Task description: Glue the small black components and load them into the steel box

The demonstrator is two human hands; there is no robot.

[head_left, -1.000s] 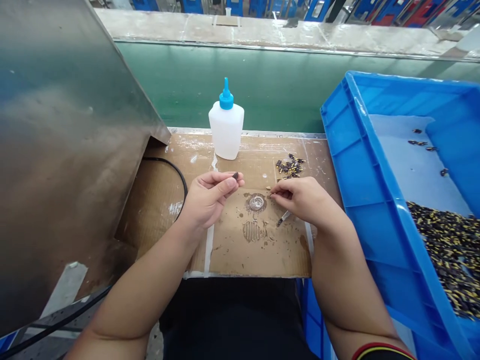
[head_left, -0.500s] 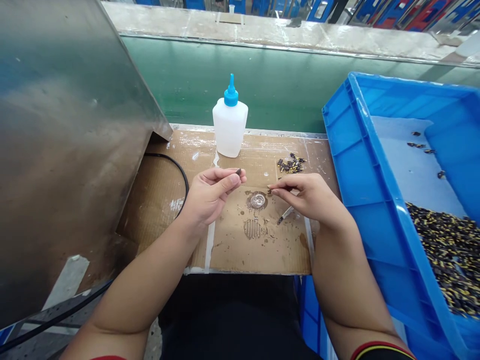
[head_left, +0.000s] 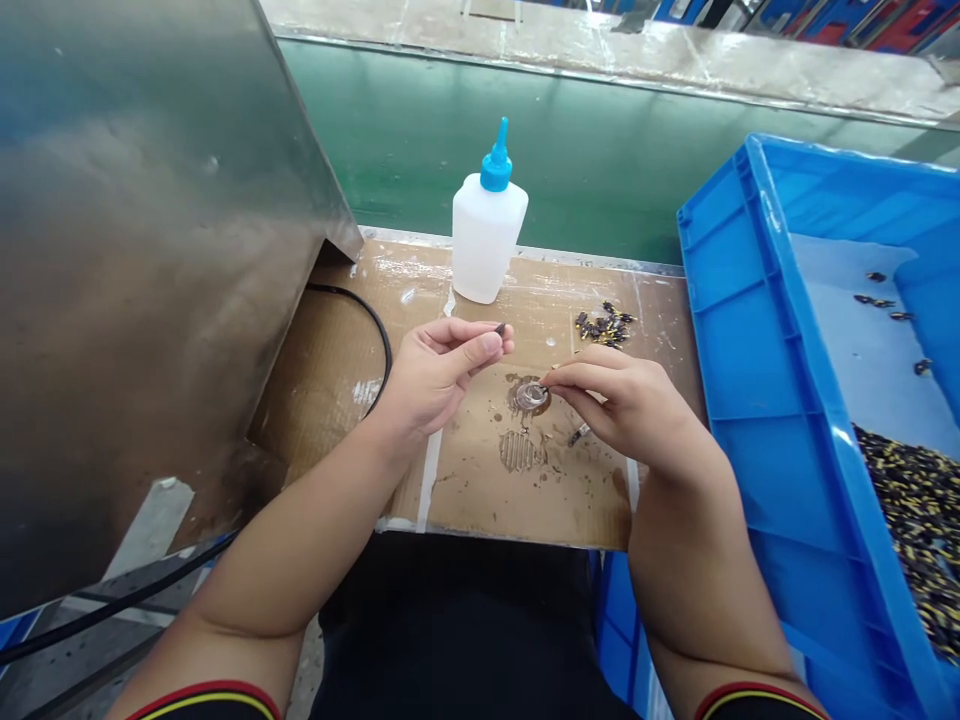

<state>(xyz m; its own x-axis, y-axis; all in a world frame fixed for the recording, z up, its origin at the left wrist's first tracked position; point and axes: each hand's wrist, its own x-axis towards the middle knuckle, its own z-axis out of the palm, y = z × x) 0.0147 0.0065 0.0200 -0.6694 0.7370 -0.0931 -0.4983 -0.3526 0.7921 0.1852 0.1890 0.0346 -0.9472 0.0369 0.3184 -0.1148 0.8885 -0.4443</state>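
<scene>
Between thumb and forefinger, my left hand (head_left: pixel 442 380) pinches a small dark part (head_left: pixel 500 329) above the cardboard. My right hand (head_left: pixel 619 400) is closed in a pinch on a tiny dark piece (head_left: pixel 543 388), its fingertips at the edge of a small clear round dish (head_left: pixel 531 397). Wet stains surround the dish. Just below it lies a ribbed wet patch (head_left: pixel 517 451) on the cardboard. Behind my right hand is a loose pile of small black-and-yellow parts (head_left: pixel 604 325). A small stick-like tool (head_left: pixel 579 434) lies partly hidden under that hand.
A white squeeze bottle (head_left: pixel 489 240) with a blue nozzle stands at the back. On the right, a blue bin (head_left: pixel 765 400) holds many black-and-yellow parts (head_left: pixel 911 530). A metal housing (head_left: pixel 150 250) and a black cable (head_left: pixel 379 325) are on the left. A green belt (head_left: pixel 600 170) runs behind.
My right hand has moved left and slightly down, bringing its piece to the clear dish. My left hand keeps its pinch on the dark part. The camera view has shifted a little.
</scene>
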